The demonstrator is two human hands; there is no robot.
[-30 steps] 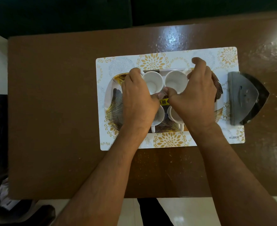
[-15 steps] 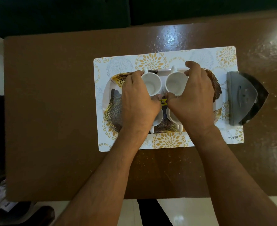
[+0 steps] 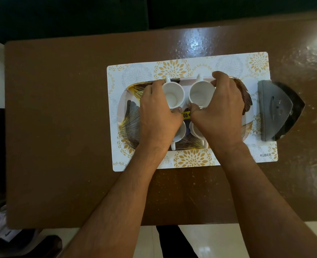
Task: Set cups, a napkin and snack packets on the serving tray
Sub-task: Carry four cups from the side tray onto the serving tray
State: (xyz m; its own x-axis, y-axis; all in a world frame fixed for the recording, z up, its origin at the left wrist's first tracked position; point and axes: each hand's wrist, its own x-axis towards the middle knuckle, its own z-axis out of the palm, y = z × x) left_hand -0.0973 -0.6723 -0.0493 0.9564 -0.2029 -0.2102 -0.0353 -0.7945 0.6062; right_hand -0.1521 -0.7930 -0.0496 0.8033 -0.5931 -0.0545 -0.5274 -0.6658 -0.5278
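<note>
Head camera looks straight down on a glossy brown wooden bench (image 3: 64, 127) carrying a white rectangular placemat with gold flower prints (image 3: 172, 68); the word "KUBER" is printed at its near right corner. On the placemat sits an oval serving tray patterned with gold and dark fan-shaped leaves (image 3: 130, 116). Four white ceramic cups stand on the tray in two rows. The far left white cup (image 3: 173, 95) and the far right white cup (image 3: 200, 94) are upright and empty, side by side, handles pointing far. The near left cup (image 3: 180, 135) and near right cup (image 3: 196, 132) are mostly hidden under the wrists, handles pointing near.

The left hand (image 3: 159, 116) curls round the far left cup, fingers on its left side and thumb at its near edge. The right hand (image 3: 221, 112) wraps the far right cup the same way, fingers over its far right rim. Between the two thumbs a small yellow label (image 3: 185, 115) shows the digits "00"; it may belong to a dark packet lying among the cups, but most of it is covered.

Just right of the placemat, overlapping its edge, rests a grey wedge-shaped holder (image 3: 277, 110).
</note>
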